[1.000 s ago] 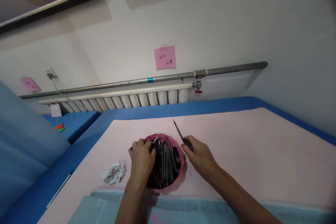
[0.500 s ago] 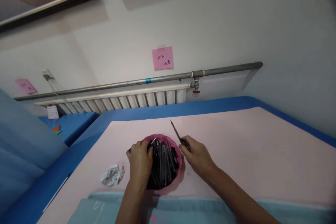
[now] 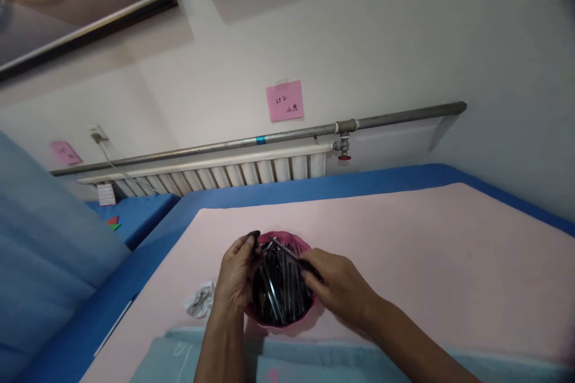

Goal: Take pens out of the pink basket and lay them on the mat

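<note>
Fingers (image 3: 314, 258) pinch: left hand (image 3: 233, 275), a dark piece (image 3: 255, 234); right hand (image 3: 344, 282), a slim tool (image 3: 287, 251), best held steady over the pink container (image 3: 284, 328)!

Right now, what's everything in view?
Tables: two, blue, centre and left
Mat: one, pink, centre table
Basket: one, pink, mat
Tubes: many, dark and clear, basket
Slim implement: one, dark, over basket
Wadded paper: one, whitish, mat
Cloth: one, turquoise, near edge
Scraps: two, red and green, left table
Card: one, white, left table
Curtain: one, blue, left
Framed pictures: two, dark, wall
Notes: two, pink, wall
Pipe: one, grey, wall
Radiator: one, white, wall
Socket: one, white, wall
Left grip: one, bare, basket's left
Right grip: one, bare, basket's right
</note>
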Available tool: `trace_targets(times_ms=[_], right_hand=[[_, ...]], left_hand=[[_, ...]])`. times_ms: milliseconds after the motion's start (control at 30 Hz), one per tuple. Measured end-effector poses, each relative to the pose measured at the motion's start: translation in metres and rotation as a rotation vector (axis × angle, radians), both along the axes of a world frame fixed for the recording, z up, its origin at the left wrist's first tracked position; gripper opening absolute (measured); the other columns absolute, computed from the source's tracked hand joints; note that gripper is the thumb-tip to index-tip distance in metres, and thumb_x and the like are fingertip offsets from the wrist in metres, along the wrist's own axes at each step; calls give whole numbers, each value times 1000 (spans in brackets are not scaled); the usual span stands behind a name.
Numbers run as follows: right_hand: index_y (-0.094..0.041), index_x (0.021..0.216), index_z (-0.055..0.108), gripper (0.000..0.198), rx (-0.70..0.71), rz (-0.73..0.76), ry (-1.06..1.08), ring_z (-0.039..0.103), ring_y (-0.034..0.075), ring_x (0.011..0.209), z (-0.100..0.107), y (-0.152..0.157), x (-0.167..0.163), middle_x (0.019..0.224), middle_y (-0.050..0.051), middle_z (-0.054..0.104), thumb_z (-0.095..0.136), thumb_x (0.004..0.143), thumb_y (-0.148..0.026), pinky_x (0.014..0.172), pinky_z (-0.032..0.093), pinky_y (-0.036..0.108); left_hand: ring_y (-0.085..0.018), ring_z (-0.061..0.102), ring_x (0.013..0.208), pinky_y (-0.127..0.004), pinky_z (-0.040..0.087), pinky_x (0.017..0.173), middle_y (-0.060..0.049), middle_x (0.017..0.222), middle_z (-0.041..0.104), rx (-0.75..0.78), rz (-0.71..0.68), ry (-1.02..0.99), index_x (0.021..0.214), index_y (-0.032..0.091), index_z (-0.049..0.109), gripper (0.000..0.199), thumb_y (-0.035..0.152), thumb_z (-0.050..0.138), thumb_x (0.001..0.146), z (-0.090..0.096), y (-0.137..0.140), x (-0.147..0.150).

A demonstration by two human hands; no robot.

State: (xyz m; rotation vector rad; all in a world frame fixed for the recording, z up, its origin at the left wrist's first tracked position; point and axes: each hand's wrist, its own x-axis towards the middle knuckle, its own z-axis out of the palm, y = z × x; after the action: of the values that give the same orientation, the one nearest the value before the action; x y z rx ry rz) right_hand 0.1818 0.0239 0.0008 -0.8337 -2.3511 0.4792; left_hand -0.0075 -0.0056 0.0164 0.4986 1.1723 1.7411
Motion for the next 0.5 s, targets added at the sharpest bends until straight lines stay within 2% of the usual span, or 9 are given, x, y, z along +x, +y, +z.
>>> trace_targets(times_ms=[100, 233, 500], right_hand=[[-18, 90, 57, 18, 20, 73, -67, 57, 15, 75, -1, -6, -4, 82, 3, 62, 43, 79, -13, 67, 40, 24], [-17, 85, 56, 16, 7, 49, -89, 56, 14, 71, -3, -9, -8, 79, 2, 61, 43, 78, -11, 64, 39, 24], [-19, 85, 56, 16, -88, -1, -75, 56, 13, 71, -1, -12, -13, 79, 1, 61, 42, 80, -14, 63, 38, 24]], left_hand=[[-11, 59, 58, -25, 48, 60, 0, 62, 62, -36, 8, -160, 75, 14, 61, 11, 16, 67, 66, 4, -2, 0], [-12, 61, 61, -25, 47, 58, -1, 66, 64, -80, -18, -261, 75, 15, 59, 1, 16, 59, 75, 6, -3, -1], [-11, 61, 61, -26, 47, 64, 0, 66, 64, -66, 24, -333, 75, 15, 59, 6, 11, 55, 78, 10, -2, 8]])
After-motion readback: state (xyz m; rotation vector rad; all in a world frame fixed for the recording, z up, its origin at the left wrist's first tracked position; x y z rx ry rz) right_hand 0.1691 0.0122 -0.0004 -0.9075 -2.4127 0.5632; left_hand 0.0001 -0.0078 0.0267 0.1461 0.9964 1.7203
